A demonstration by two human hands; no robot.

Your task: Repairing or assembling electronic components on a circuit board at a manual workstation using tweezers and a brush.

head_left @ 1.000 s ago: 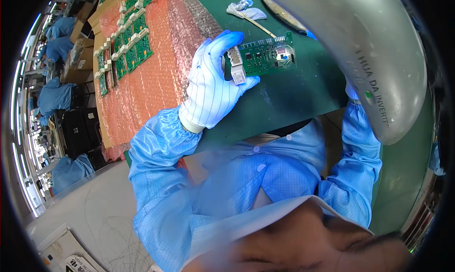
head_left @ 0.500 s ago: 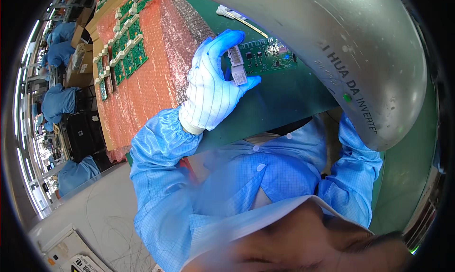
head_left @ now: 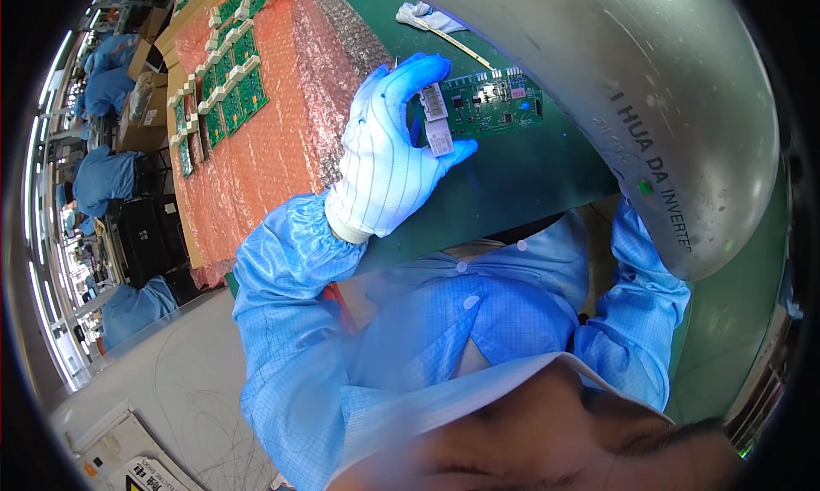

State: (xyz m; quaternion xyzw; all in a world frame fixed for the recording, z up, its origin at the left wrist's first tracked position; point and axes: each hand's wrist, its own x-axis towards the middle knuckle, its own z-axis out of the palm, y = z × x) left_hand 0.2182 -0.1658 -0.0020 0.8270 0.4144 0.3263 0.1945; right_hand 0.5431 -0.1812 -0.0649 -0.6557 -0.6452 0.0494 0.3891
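Observation:
My left hand (head_left: 389, 145), in a white striped glove with blue fingertips, is closed on the left end of a green circuit board (head_left: 500, 115). Its thumb and fingers pinch the pale connector block (head_left: 437, 119) along that end. The board lies level above or on the green tabletop; I cannot tell if it touches. Beyond the board, its right end comes close to a large silver lamp housing (head_left: 683, 123). My right sleeve (head_left: 636, 320) shows below this housing, but my right hand is hidden behind it.
Pink bubble wrap (head_left: 282, 123) at left bears several green boards (head_left: 232, 98) with white connectors. A thin stick-like tool (head_left: 457, 42) and a white cloth (head_left: 427, 17) lie behind the held board. People in blue (head_left: 107, 179) and cardboard boxes (head_left: 143, 119) are farther left.
My left hand and the circuit board have shifted slightly to the right. The lamp housing also appears a little farther right and lower in view. The grip is unchanged.

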